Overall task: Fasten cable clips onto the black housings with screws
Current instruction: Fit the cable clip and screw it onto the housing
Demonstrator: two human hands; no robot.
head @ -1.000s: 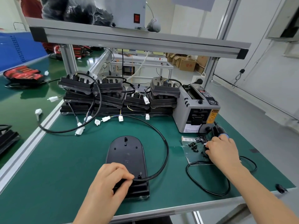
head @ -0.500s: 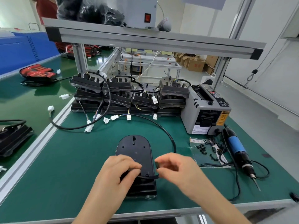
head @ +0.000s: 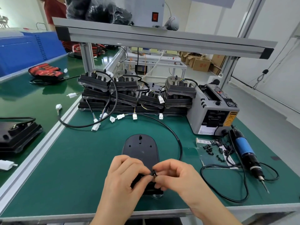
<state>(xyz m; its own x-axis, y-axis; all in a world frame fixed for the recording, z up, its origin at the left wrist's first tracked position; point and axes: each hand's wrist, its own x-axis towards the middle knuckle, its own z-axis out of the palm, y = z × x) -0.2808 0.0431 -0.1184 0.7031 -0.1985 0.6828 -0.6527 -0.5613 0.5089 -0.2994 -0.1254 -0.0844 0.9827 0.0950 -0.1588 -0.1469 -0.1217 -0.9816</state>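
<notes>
Pinching a small black cable clip (head: 153,173) between my left hand (head: 125,181) and right hand (head: 177,177), I hold it over the black oval housing (head: 140,148) at its near end, close to the green mat (head: 78,168) front edge; open mat lies left.

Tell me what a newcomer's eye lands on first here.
Front and centre, the left hand and right hand pinch a small cable clip over the oval black housing. Behind it sits a tangled stack of housings; the blue electric screwdriver lies to the right.
</notes>
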